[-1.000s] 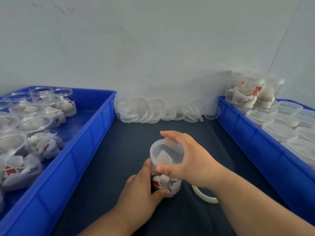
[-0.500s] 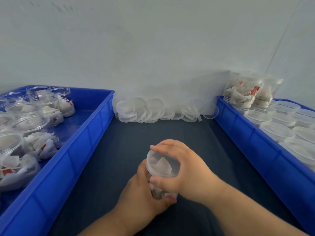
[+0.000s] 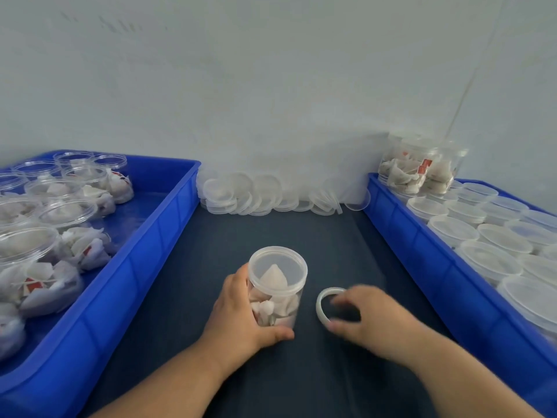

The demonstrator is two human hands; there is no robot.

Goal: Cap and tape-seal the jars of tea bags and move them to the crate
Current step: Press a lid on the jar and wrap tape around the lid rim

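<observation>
A clear jar of tea bags (image 3: pixel 277 285) stands upright on the dark mat with a translucent cap on top. My left hand (image 3: pixel 244 315) grips its lower side, thumb curled round the base. Just right of the jar lies a roll of clear tape (image 3: pixel 324 303) flat on the mat. My right hand (image 3: pixel 370 318) is over the roll, blurred by motion, with fingers curled round its right edge. The blue crate on the right (image 3: pixel 422 251) holds several capped jars (image 3: pixel 482 254). Another blue crate on the left (image 3: pixel 144 267) holds several uncapped jars of tea bags (image 3: pixel 48 257).
A pile of loose translucent caps (image 3: pixel 271 197) lies against the back wall between the crates. A stack of sealed jars (image 3: pixel 419 167) stands at the far corner of the right crate. Bare dark mat (image 3: pixel 301 233) lies between the caps and the jar.
My right hand has left the jar's cap and dropped to the tape roll on the right. The left hand still holds the jar, which stands a little further back.
</observation>
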